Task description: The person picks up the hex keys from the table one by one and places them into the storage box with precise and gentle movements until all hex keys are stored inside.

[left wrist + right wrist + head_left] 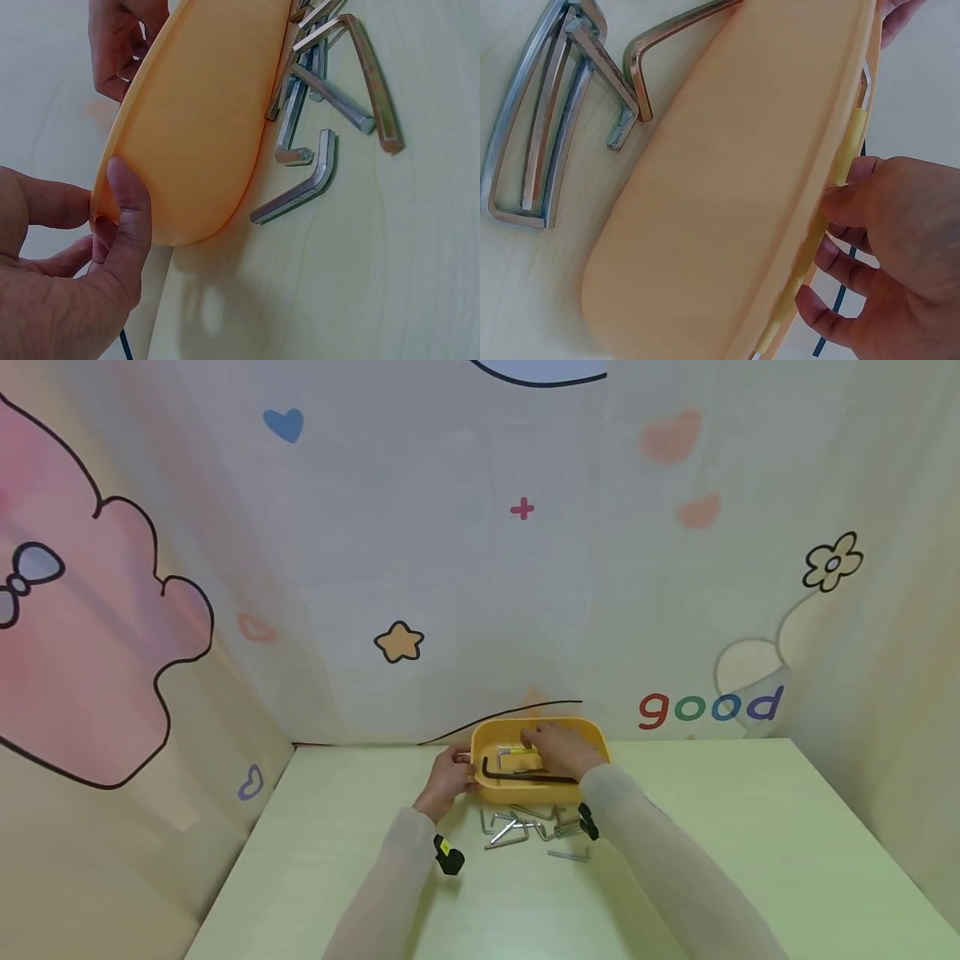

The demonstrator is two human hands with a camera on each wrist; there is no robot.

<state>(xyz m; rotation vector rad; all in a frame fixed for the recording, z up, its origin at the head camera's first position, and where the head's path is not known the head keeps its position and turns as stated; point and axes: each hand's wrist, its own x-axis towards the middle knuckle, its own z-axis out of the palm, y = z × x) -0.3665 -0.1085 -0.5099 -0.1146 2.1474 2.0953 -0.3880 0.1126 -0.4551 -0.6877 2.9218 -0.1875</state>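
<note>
A yellow plastic basket (517, 794) stands at the back of the table, by the wall sheet. My left hand (447, 777) grips its left end; in the left wrist view the thumb lies on the outer wall and fingers curl behind the rim. My right hand (561, 750) reaches over the basket and pinches a hex key with a yellow sleeve (845, 146) between thumb and fingers, level with the rim. Inside the basket lies a long black hex key (525, 775). Much of the inside is hidden by the right hand.
Several loose silver hex keys (507, 842) lie heaped on the table in front of the basket, close to both wrists. One hex key (568, 857) lies nearer the front. A printed sheet (450, 568) hangs right behind the basket.
</note>
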